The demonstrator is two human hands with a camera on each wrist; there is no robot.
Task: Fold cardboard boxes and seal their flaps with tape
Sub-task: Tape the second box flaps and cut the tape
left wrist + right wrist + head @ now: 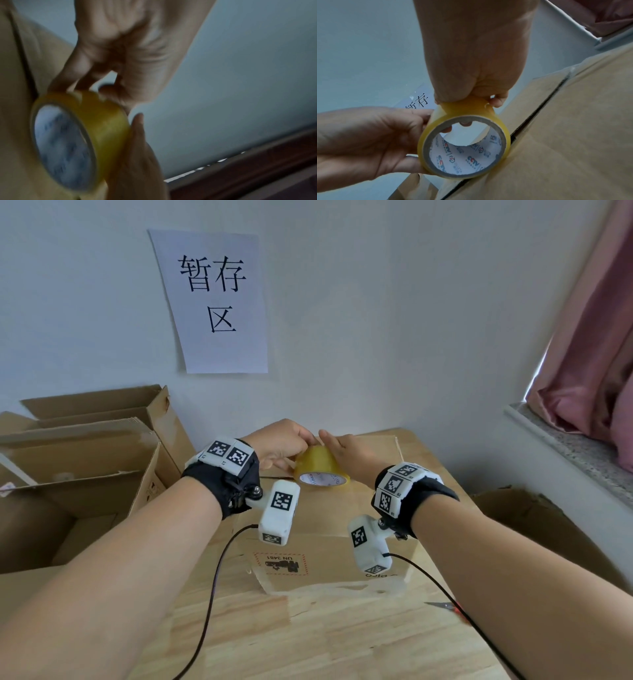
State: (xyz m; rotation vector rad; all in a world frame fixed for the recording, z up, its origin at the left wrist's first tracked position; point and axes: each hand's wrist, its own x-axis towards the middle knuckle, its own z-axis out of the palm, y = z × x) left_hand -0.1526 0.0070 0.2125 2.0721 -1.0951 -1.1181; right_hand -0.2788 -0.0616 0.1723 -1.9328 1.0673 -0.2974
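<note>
**Tape roll steadied on the box top, loose end being worked**

Right hand [476,54]: fingers draped over the top of the yellowish translucent roll of packing tape [464,142], fingertips curled over its far edge. It holds the roll on edge, probably to keep it from rolling.

Left hand [364,139]: cups the roll's other side, thumb and fingertips pinching at the outer wrap. In the left-wrist view the tape's edge there looks jagged; likely picking for the loose end. Blurred, so whether a tab is lifted I cannot tell.

Under both hands: the closed brown cardboard box [325,529]. The roll touches its top panel, right at the dark seam where the two flaps meet. Sensible spot to start a strip along that seam. No tape visibly laid across it yet.

Near the right forearm: red-handled scissors [445,606] on the pale wooden table [342,645], handy for cutting.

Beyond the left forearm: open-topped cardboard boxes [85,474], flaps up. On the wall beyond the hands, a white paper sign [219,302].
</note>
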